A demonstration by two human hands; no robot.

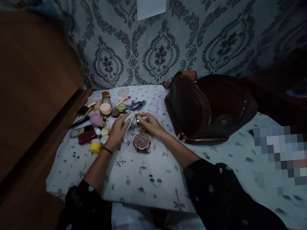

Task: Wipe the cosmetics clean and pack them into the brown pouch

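Grey patterned wallpaper (161, 53) is covering the wall, with a white sheet (151, 2) hanging high on it, and a brown wooden panel (25, 61) is rising at the left. Below, a white printed cloth (138, 188) is covering the surface.

On it, the right hand (153, 125) is pinching a small jar (139, 120) by its gold-coloured end; its contents are not showing. The left hand (118, 130) is holding a white tissue (129, 120), its fingers curling narrowly over it, just beside the jar. Nearer the person, a round embossed compact (141, 141) is lying on the cloth.

Left of the hands, containers are crowding together: a peach-topped jar (105, 108), a green tube (136, 106), a dark red bottle (87, 136) whose colour is filling most of its body, and a yellow-lidded jar (95, 147). To the right, a dark brown bag (187, 106) is resting, its inside hidden.
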